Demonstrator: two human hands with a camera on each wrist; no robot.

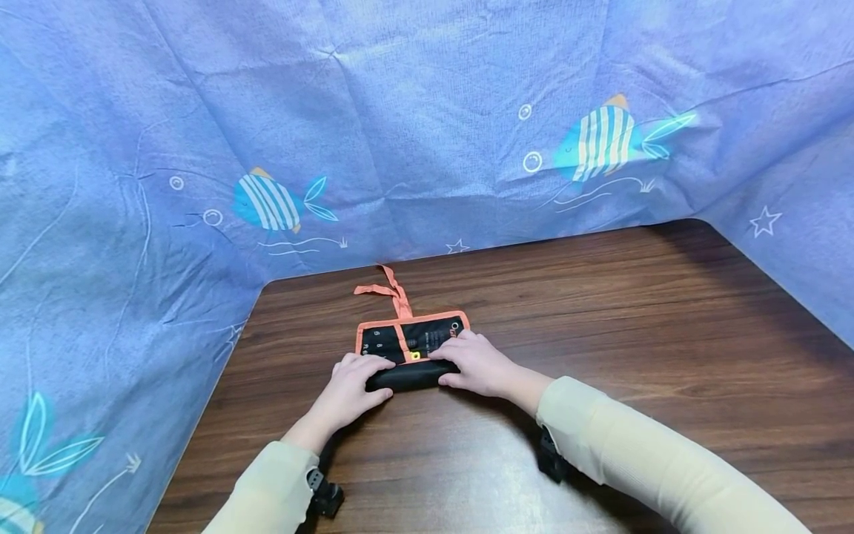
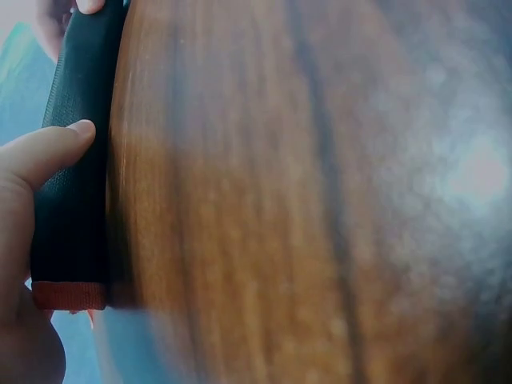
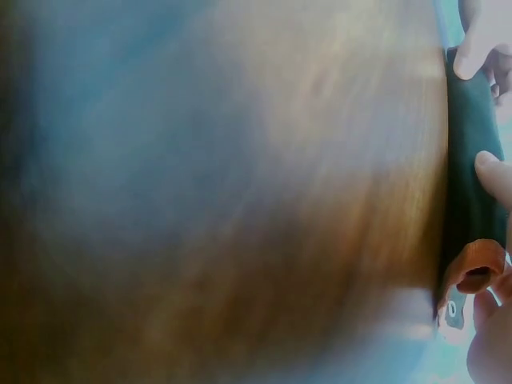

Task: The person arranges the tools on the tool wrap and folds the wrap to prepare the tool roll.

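A black roll-up pouch (image 1: 380, 340) with orange edging lies on the table in the head view, its near part rolled into a thick black roll (image 1: 414, 377). The flat part behind shows small white print and a yellow mark. My left hand (image 1: 350, 382) grips the roll's left end, thumb on the near side and fingers over the top. At the right end my right hand (image 1: 475, 365) holds it the same way. The left wrist view shows the roll (image 2: 76, 216) under the thumb, ending in an orange edge. In the right wrist view the roll's (image 3: 472, 128) orange-edged end is hollow.
An orange tie strap (image 1: 400, 300) with two loose tails stretches from the pouch toward the table's back edge. The brown wooden table (image 1: 634, 319) meets a blue fish-print cloth (image 1: 427, 133) at the back and sides. Small black devices (image 1: 325, 495) sit at both wrists.
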